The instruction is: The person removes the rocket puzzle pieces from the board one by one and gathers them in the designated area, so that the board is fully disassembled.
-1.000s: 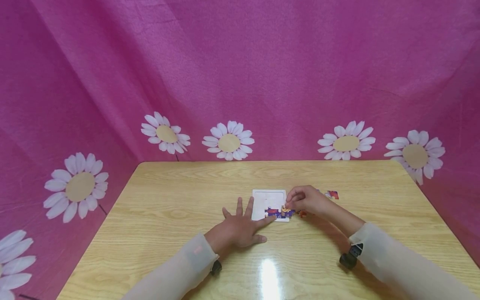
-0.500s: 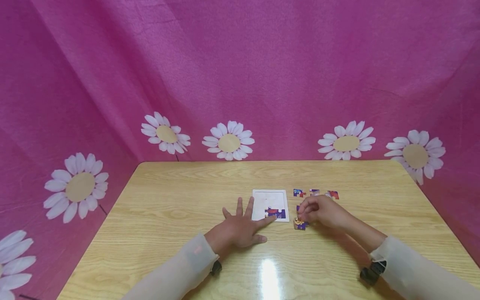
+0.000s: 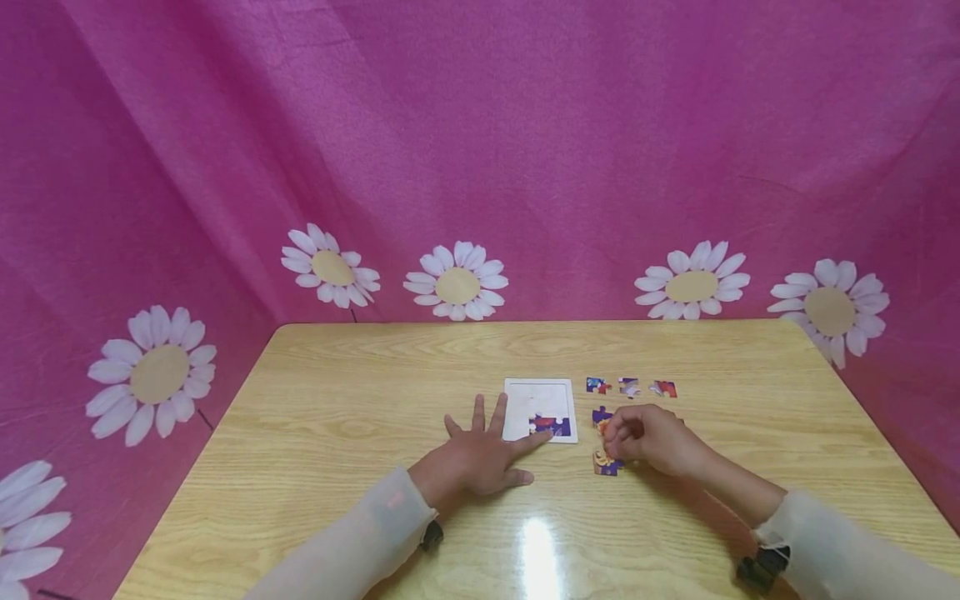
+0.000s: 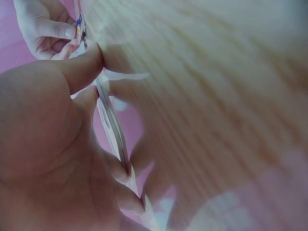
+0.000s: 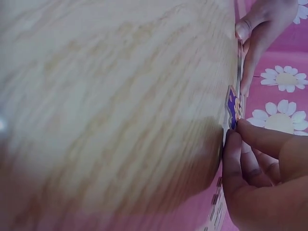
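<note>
My right hand [image 3: 656, 437] pinches a purple and orange jigsaw piece [image 3: 606, 464] between thumb and fingers, to the right of a white puzzle tray [image 3: 510, 406]. In the right wrist view this jigsaw piece [image 5: 232, 107] stands tilted at the fingertips, low over the table. My left hand [image 3: 486, 458] lies with its fingers spread at the tray's near left corner. One of its fingers reaches over the tray's front edge onto joined purple and red pieces [image 3: 555, 423] in the lower right of the tray. Bare white backing shows in the rest of it.
Three loose pieces lie in a row beyond my right hand: a blue and red piece [image 3: 597, 385], a whitish piece [image 3: 629, 387] and a red piece [image 3: 665, 389]. Another purple piece [image 3: 601, 414] is partly covered by that hand. A pink flowered curtain [image 3: 570, 167] hangs behind the wooden table [image 3: 390, 367].
My right hand has carried the jigsaw piece from over the tray's lower right corner to the right and nearer me, uncovering the loose pieces behind. The left hand stays in place.
</note>
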`<state>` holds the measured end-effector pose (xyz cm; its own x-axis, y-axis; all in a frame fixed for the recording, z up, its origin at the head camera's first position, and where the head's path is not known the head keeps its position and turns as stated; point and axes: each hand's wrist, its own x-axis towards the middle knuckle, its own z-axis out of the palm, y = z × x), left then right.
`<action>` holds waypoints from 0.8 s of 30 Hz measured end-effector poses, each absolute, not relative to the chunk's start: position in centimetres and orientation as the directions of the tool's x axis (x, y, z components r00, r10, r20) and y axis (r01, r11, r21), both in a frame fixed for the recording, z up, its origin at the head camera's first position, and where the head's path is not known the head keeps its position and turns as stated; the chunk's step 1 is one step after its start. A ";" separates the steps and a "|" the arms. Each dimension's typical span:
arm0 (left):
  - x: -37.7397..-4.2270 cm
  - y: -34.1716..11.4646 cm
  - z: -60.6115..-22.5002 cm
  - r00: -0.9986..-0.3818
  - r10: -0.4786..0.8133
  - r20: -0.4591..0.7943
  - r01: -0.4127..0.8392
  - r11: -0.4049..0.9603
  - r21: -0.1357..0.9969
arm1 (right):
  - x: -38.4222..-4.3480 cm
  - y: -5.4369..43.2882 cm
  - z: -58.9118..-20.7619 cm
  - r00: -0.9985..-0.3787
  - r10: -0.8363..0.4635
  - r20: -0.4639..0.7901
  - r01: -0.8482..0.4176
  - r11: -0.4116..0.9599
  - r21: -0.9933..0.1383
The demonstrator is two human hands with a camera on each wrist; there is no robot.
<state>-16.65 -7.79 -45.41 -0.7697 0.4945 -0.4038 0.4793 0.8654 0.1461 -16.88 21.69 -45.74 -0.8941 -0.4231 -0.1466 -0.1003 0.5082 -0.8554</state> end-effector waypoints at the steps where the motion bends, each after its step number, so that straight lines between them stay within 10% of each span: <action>1: -16.6 -7.8 -45.4 -0.770 0.494 -0.404 0.479 0.866 0.146 | -16.8 21.7 -45.7 -0.898 -0.416 -0.143 -0.102 0.514 -0.852; 24: -16.8 -7.8 -45.6 -0.773 0.489 -0.403 0.472 0.869 0.148 | -17.9 21.2 -45.5 -0.916 -0.377 -0.140 -0.092 0.535 -0.840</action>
<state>-16.76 -7.79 -45.60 -0.7732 0.4892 -0.4034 0.4724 0.8688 0.1481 -17.91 21.24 -45.48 -0.9155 -0.3770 -0.1401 -0.0917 0.5348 -0.8400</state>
